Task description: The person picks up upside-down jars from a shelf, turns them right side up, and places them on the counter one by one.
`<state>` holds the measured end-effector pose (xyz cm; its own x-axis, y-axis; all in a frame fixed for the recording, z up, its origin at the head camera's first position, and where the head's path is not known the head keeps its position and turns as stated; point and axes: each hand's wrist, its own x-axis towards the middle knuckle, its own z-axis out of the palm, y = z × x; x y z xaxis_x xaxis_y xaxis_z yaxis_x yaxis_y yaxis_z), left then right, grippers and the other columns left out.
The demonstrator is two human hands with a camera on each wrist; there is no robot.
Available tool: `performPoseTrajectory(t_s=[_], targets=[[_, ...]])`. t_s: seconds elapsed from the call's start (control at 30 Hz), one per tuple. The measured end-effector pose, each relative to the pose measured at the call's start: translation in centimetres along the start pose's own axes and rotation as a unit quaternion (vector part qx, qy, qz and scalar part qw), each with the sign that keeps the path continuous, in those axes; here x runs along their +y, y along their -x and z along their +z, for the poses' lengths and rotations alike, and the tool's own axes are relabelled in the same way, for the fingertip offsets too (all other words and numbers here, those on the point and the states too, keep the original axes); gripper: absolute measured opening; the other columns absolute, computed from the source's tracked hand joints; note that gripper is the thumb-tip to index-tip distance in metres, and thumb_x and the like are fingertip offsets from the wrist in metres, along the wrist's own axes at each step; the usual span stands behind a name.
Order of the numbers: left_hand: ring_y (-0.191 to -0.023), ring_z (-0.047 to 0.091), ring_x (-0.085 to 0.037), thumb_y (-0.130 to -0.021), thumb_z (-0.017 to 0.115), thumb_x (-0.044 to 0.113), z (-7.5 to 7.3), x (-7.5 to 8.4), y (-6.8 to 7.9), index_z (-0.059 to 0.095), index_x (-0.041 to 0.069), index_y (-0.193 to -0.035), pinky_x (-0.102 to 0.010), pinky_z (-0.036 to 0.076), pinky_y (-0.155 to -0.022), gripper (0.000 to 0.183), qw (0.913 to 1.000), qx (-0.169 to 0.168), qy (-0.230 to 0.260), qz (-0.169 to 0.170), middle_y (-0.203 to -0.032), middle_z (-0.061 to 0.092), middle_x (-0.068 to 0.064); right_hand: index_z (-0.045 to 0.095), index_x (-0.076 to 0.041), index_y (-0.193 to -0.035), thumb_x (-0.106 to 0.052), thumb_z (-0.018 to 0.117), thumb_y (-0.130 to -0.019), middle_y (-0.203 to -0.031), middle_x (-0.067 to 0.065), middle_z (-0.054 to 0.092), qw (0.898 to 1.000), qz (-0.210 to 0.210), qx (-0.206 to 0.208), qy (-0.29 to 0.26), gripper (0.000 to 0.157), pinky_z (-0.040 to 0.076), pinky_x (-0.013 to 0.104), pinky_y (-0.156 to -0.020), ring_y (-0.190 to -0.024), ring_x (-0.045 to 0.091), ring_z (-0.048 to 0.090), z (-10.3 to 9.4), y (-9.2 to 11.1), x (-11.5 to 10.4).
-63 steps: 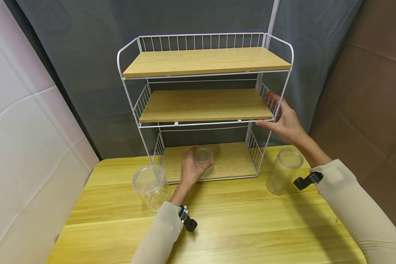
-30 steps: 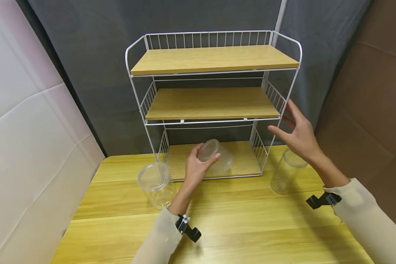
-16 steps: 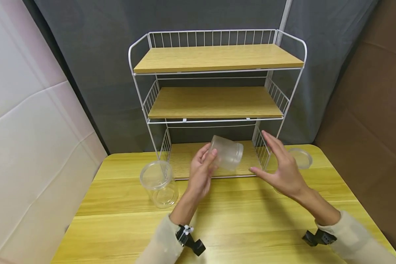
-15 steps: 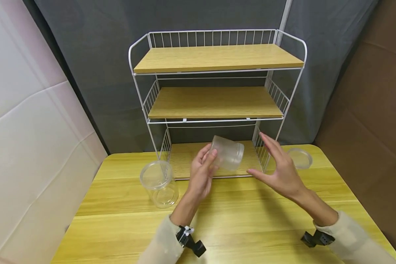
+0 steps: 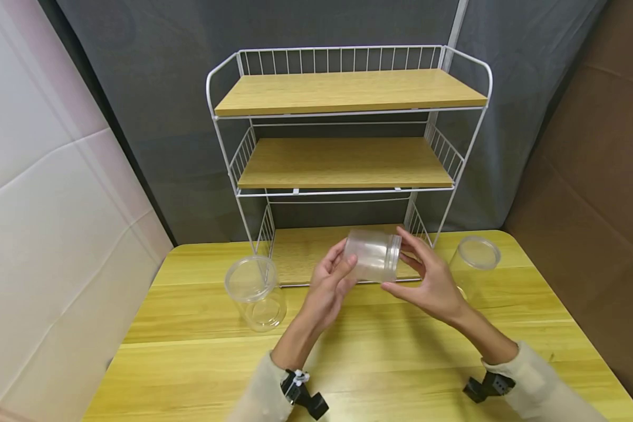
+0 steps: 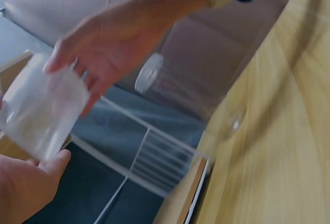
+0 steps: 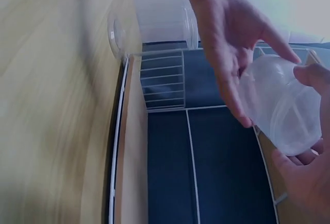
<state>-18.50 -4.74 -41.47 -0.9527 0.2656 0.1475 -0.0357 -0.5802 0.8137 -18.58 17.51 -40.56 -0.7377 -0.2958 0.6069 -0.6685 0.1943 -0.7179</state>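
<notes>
My left hand [image 5: 328, 290] grips the base end of a small clear plastic jar [image 5: 370, 255], which lies tilted on its side in the air before the lowest shelf. Around the ridged rim end of that jar, my right hand [image 5: 434, 287] curls its thumb and fingers. In the left wrist view the jar [image 6: 44, 108] is between both hands. The right wrist view shows the right thumb and fingers against the jar's [image 7: 281, 105] round end. Whether a lid is on it cannot be told clearly.
A white wire rack [image 5: 350, 109] with three wood shelves stands at the back of the wooden table [image 5: 200, 363]. A wide clear jar [image 5: 255, 299] stands to its left, and a taller clear jar [image 5: 477, 258] to its right. A brown wall [image 5: 585, 193] bounds the right side.
My left hand has lifted the small jar off the lowest shelf and tipped it sideways, rim to the right. My right hand has left the rack's side and come to the jar's rim end.
</notes>
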Motion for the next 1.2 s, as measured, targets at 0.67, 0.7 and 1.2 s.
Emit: performPoseTrajectory(t_s=[0.67, 0.7, 1.2], targets=[[-0.143, 0.053, -0.028, -0.088, 0.087, 0.006, -4.0, -0.6, -0.5, 0.058, 0.004, -0.149, -0.036, 0.048, -0.116, 0.067, 0.8943, -0.101, -0.433, 0.050, -0.152, 0.058, -0.012, 0.052, 0.004, -0.151, -0.017, 0.097, -0.073, -0.146, 0.020, 0.060, 0.978, -0.047, -0.124, 0.159, 0.092, 0.062, 0.049, -0.096, -0.119, 0.035, 0.067, -1.9, -0.5, 1.6], [-0.143, 0.054, -0.029, -0.088, 0.087, 0.006, -4.1, -0.8, -0.4, 0.058, 0.004, -0.148, -0.038, 0.048, -0.116, 0.067, 0.8875, -0.103, -0.446, 0.050, -0.151, 0.059, -0.013, 0.053, 0.004, -0.150, -0.018, 0.097, -0.073, -0.145, 0.020, 0.061, 0.976, -0.051, -0.126, 0.167, 0.091, 0.063, 0.049, -0.094, -0.119, 0.035, 0.068, -1.8, -0.5, 1.8], [-0.136, 0.060, -0.035, -0.088, 0.087, 0.005, -6.5, -3.3, 0.0, 0.053, -0.002, -0.149, -0.045, 0.051, -0.113, 0.071, 0.8614, -0.132, -0.490, -0.025, -0.145, 0.063, -0.018, 0.061, 0.008, -0.141, -0.022, 0.099, -0.072, -0.140, 0.024, 0.064, 0.965, -0.039, -0.181, 0.188, 0.084, 0.063, 0.051, -0.093, -0.121, 0.042, 0.067, 1.0, 1.1, 5.4]])
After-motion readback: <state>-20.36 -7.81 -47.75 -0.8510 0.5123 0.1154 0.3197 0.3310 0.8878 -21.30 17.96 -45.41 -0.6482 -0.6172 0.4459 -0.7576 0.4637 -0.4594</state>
